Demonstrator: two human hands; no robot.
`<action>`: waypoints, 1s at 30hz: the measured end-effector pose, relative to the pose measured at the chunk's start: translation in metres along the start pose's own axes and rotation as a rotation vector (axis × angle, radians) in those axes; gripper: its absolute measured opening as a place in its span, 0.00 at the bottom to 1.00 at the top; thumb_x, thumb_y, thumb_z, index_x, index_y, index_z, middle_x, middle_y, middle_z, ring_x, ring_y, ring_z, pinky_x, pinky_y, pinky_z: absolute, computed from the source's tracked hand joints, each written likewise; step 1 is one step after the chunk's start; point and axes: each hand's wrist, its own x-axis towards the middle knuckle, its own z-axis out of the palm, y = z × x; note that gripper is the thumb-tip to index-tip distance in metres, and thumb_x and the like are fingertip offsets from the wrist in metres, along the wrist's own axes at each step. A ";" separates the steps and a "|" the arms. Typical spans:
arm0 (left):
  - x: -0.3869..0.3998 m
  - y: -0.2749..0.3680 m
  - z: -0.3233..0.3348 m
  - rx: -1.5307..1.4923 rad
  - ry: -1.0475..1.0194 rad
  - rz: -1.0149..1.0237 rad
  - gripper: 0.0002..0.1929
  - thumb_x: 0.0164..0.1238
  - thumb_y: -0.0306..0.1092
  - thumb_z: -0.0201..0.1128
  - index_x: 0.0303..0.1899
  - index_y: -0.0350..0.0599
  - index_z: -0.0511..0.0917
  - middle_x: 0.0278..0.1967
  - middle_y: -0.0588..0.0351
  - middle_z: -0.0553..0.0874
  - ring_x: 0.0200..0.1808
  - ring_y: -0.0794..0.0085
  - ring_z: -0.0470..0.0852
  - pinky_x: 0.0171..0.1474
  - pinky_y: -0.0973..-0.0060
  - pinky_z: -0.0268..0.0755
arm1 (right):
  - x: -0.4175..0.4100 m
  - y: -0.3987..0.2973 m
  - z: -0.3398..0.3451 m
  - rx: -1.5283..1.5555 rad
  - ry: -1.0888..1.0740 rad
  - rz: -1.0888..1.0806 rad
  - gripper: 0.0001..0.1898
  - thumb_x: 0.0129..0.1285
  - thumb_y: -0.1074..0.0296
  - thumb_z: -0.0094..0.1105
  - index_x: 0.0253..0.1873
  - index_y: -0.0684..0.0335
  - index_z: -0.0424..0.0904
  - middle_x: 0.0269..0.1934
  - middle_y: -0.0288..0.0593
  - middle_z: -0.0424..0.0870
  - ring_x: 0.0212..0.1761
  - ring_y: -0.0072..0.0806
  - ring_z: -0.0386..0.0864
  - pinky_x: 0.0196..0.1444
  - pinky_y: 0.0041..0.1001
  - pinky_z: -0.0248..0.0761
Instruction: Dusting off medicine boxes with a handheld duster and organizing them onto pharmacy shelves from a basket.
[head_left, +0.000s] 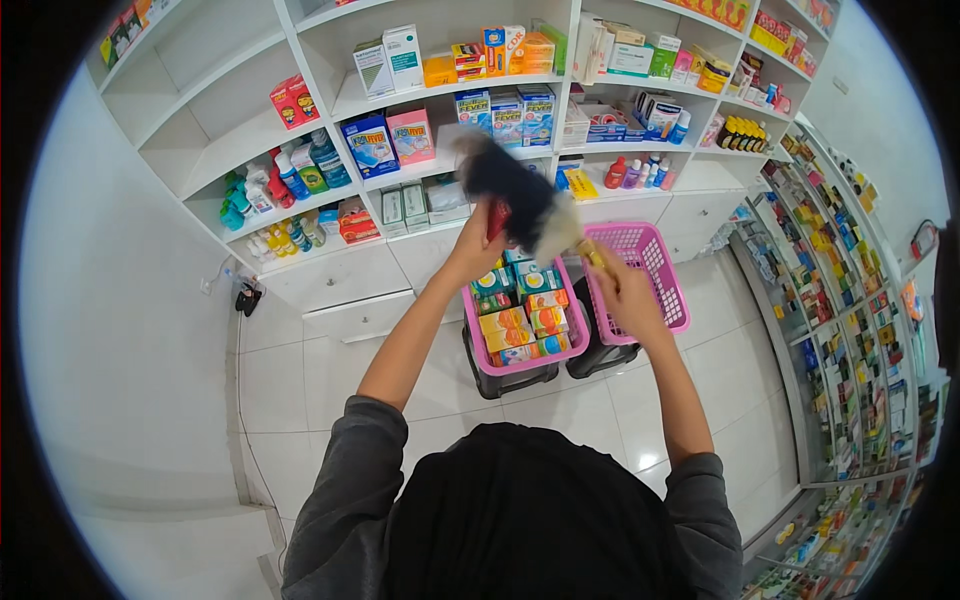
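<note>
My right hand (628, 300) grips the yellow handle (594, 257) of a feather duster (510, 195). The duster's dark and cream head is blurred and reaches up and left across the front of the shelves. My left hand (474, 244) holds a small red item, probably a box (498, 217), against the underside of the duster head, which partly hides it. Below my hands stands a pink plastic basket (471, 330) packed with orange, white and teal medicine boxes (517, 322). Beside it, under my right hand, is a second pink basket (677, 300) with perforated walls.
Both baskets rest on dark stools (487, 384). White shelving (420, 94) ahead carries boxed and bottled pharmacy goods, including fever patch boxes (370, 146), above white drawers (337, 281). A glass display case (847, 315) curves along the right. A cable (241, 390) runs along the left wall.
</note>
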 end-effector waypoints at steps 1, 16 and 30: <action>0.001 0.006 0.002 0.017 -0.041 -0.050 0.29 0.67 0.29 0.60 0.64 0.41 0.55 0.55 0.50 0.73 0.57 0.72 0.72 0.60 0.76 0.65 | 0.002 0.006 -0.007 -0.068 0.072 0.049 0.21 0.67 0.72 0.53 0.64 0.64 0.68 0.32 0.56 0.80 0.22 0.23 0.68 0.27 0.25 0.66; 0.001 -0.008 0.016 -0.614 0.314 -0.499 0.19 0.75 0.43 0.48 0.62 0.48 0.66 0.51 0.57 0.80 0.49 0.70 0.81 0.52 0.72 0.76 | -0.023 0.020 0.037 -0.178 0.167 -0.120 0.22 0.65 0.73 0.54 0.63 0.65 0.68 0.39 0.59 0.81 0.36 0.50 0.82 0.36 0.32 0.74; 0.014 0.019 0.018 -1.076 0.240 -0.589 0.23 0.73 0.57 0.45 0.53 0.50 0.73 0.45 0.55 0.82 0.45 0.66 0.80 0.48 0.64 0.74 | -0.029 0.019 0.040 -0.060 0.180 -0.098 0.22 0.65 0.73 0.53 0.64 0.63 0.65 0.38 0.60 0.81 0.33 0.51 0.81 0.33 0.36 0.73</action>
